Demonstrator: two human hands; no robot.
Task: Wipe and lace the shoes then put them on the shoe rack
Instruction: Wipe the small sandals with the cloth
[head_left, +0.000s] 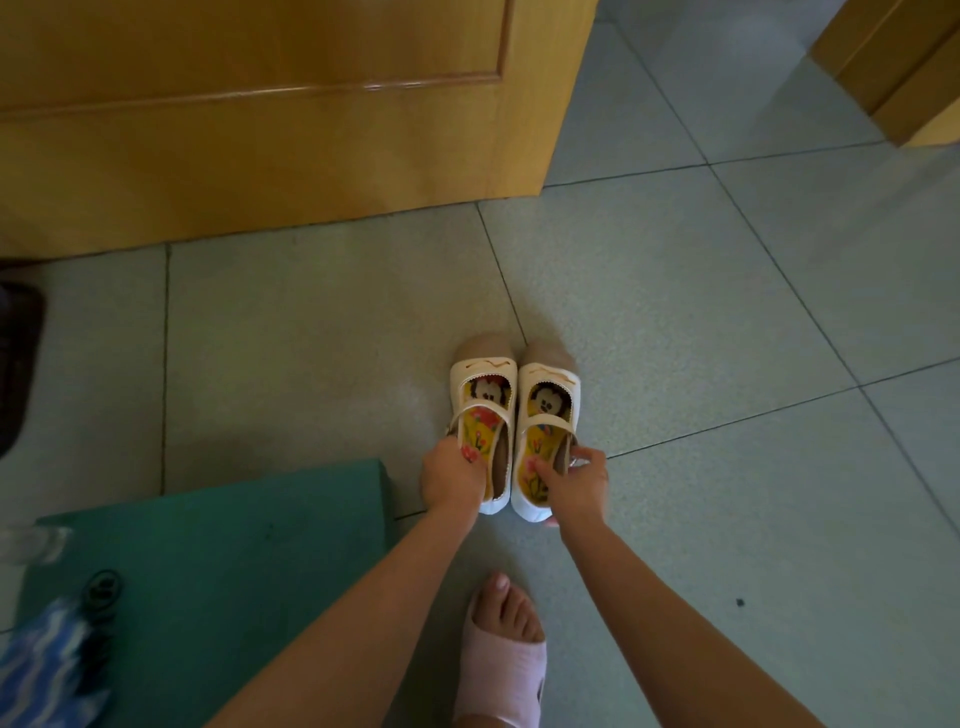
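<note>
**White strap shoes held at the heels, on the floor, rack not in sight**

White patent uppers, tan toe caps, printed cartoon insoles: the pair of shoes (511, 431) stands side by side on the grey tiled floor (701, 322), toes pointing away from the wearer of the camera, the two touching or very nearly so along their inner edges.

Head view: the left hand (451, 477) is closed on the heel end of the left shoe (483, 415), fingers tucked inside the opening; the right hand (576, 483) pinches the outer heel rim of the right shoe (545, 431), thumb inside, near what may be the strap buckle, though blur there prevents certainty; both straps lie across the insteps and appear fastened; no laces are visible on this pair.

A wooden door (260, 104) stands beyond; a green mat (234, 545) lies at lower left; a foot in a pink slipper (501, 660) is planted below.

Progress, as judged: uppers look clean, so wiping seems done; no cloth in view; placing on the rack remains outstanding, no rack being visible.
</note>
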